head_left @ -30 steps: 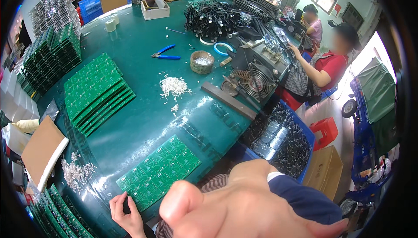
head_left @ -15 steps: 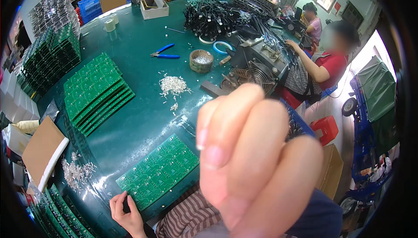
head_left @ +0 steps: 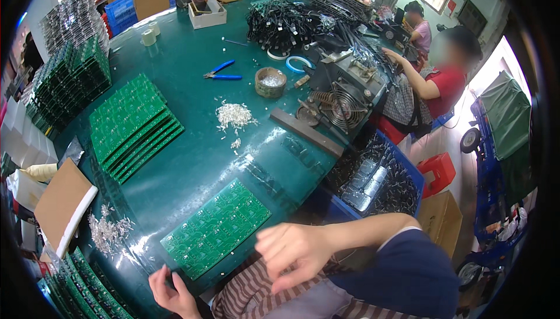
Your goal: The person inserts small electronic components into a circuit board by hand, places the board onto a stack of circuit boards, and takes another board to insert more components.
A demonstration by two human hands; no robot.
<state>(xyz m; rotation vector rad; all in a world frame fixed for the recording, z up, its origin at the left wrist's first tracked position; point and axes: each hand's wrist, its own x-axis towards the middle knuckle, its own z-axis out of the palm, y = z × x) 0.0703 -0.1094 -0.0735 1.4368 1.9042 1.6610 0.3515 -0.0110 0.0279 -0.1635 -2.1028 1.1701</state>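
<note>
A green circuit board (head_left: pixel 216 228) lies flat near the front edge of the green table, with small white parts on it. My left hand (head_left: pixel 174 294) is at its lower left corner, thumb and forefinger bent with a gap between them; nothing shows in it. Over my lap, just off the board's right end, my right hand (head_left: pixel 291 253) is slightly blurred. Its fingers are curled in, and whatever they hold, if anything, is hidden. A pile of small white parts (head_left: pixel 234 116) lies beyond the board, and a pile of small clear parts (head_left: pixel 109 230) is to its left.
Stacked green boards (head_left: pixel 131 123) stand at the left. Blue-handled pliers (head_left: pixel 223 71), a round tub (head_left: pixel 270 82) and a dark bar (head_left: pixel 306 132) lie farther back. A blue crate (head_left: pixel 373 179) of dark parts is at the table's right edge. A co-worker in red (head_left: pixel 446 85) sits beyond.
My right hand has dropped from close in front of the camera to over my lap, uncovering the bar and blue crate. The left hand has stayed by the board's corner.
</note>
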